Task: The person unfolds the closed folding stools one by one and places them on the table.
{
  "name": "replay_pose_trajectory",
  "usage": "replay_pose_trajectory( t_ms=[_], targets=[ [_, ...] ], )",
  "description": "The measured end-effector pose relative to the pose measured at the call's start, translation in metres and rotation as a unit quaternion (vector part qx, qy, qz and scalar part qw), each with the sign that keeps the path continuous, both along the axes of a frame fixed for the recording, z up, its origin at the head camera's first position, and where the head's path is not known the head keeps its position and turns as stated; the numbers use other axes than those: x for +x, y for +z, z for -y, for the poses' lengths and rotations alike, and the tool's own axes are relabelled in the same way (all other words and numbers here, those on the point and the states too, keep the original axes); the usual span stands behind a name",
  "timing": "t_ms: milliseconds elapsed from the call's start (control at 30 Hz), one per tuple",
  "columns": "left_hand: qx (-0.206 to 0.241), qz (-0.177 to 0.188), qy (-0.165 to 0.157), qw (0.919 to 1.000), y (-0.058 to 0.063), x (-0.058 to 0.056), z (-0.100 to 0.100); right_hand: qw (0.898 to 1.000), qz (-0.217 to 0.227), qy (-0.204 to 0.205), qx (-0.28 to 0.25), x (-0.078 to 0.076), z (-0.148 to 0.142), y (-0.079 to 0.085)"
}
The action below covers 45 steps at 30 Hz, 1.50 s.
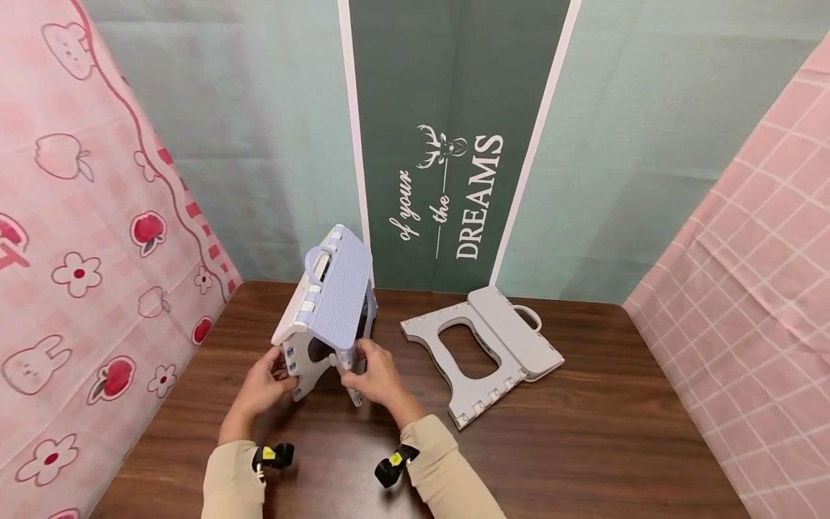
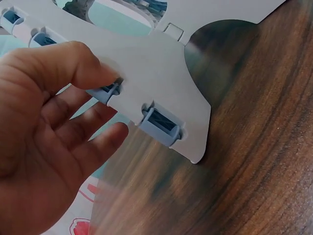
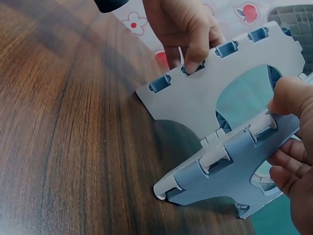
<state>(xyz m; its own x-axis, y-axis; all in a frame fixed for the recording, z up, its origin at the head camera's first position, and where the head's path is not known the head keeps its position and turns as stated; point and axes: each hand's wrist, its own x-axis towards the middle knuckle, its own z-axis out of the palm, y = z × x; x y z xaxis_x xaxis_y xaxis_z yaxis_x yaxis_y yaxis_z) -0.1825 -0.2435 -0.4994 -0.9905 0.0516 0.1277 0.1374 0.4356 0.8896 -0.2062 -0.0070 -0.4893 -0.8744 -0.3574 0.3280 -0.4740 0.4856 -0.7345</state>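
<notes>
Folding stool (image 1: 345, 295), blue and white, was on the brown table (image 1: 583, 447), left of the middle, with 2 hands on it. Behind it hung a big green cloth (image 1: 603, 180). A darker strip ran down its middle, with white words saying "of your", "the" and "DREAMS" by a deer head (image 1: 444, 148). On the left was a pink cloth (image 1: 71, 194) with apples, flowers and bunnies, and on the right was a pink checked cloth (image 1: 746, 274).

The stool was only part open. Its 2 seat halves sloped down from the top like a roof, the blue half on the right and the white half on the left. Its legs (image 2: 151, 73) reached down to the wood, but I could not tell if every foot touched it.

Another stool, a grey stool (image 1: 502, 331), lay flat to the right, apart from the first 1.

Tan sleeves (image 1: 450, 468) covered both arms. The left hand (image 1: 259, 386) pinched the edge of 1 leg, thumb on its flat side and fingers behind. The right hand (image 1: 382, 375) gripped the other leg the same way, thumb on 1 side and fingers on the other. Each wrist wore a black gadget (image 1: 394, 466). A blue handle (image 1: 315, 263) curved at the top of the seat. Small blue hinge pieces (image 2: 159, 126) sat along the leg's edge, and the left thumb was at 1 of them.
</notes>
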Motion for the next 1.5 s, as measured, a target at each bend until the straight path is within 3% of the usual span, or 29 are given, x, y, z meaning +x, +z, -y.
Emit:
replay_pose_trajectory(
  t_ms=[300, 567, 767, 1000, 1100, 1500],
  targets=[
    [0.0, 0.012, -0.009, 0.9999, 0.007, 0.002, 0.006, 1.0, -0.02, 0.012, -0.007, -0.002, -0.005, 0.0],
    [0.022, 0.005, -0.025, 0.9994, 0.029, 0.008, 0.001, 1.0, -0.017, 0.019, -0.018, -0.005, -0.01, -0.001],
    [0.029, 0.014, -0.033, 0.9989, 0.004, -0.004, 0.016, 0.999, -0.013, 0.024, -0.018, -0.006, -0.013, -0.003],
    [0.032, 0.011, -0.03, 0.999, 0.008, -0.003, 0.017, 0.999, 0.002, 0.029, -0.019, -0.007, -0.017, -0.004],
    [0.03, 0.02, -0.027, 0.999, -0.001, -0.006, 0.021, 0.999, 0.007, 0.033, -0.023, -0.007, -0.018, -0.004],
    [0.02, 0.029, -0.023, 0.9991, 0.002, -0.006, 0.025, 0.998, 0.008, 0.043, -0.038, -0.008, -0.023, -0.002]
  ],
)
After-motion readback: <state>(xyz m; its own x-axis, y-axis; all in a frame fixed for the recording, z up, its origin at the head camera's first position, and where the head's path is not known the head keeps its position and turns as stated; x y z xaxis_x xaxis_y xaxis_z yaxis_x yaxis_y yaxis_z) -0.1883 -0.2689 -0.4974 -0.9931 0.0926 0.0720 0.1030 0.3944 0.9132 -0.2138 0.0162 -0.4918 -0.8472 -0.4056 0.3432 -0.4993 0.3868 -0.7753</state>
